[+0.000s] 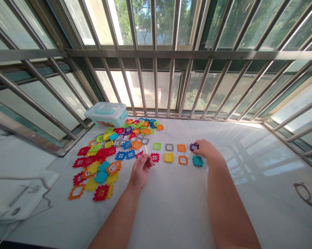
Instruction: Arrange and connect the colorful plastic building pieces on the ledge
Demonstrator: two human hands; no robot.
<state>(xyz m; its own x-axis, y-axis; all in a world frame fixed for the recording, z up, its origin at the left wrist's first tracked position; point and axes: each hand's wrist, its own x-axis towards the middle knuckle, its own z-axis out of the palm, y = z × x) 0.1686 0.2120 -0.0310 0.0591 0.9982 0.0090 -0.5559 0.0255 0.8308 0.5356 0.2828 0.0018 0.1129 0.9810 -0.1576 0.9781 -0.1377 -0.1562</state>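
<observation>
My right hand has its fingers on a purple square interlocking tile with a window pattern, at the right end of the far row. Just nearer lies a teal tile. My left hand hovers near the left end of the near row with its fingers curled together; what they hold, if anything, is hidden. Beside its fingertips is a red window tile. Two short rows also include a green tile, a grey tile, a yellow tile and orange tiles.
A large heap of mixed tiles spreads over the white floor on the left. Behind it stands a lidded plastic box. Metal bars and windows enclose the far side. A white power strip with cords lies left; glasses lie right.
</observation>
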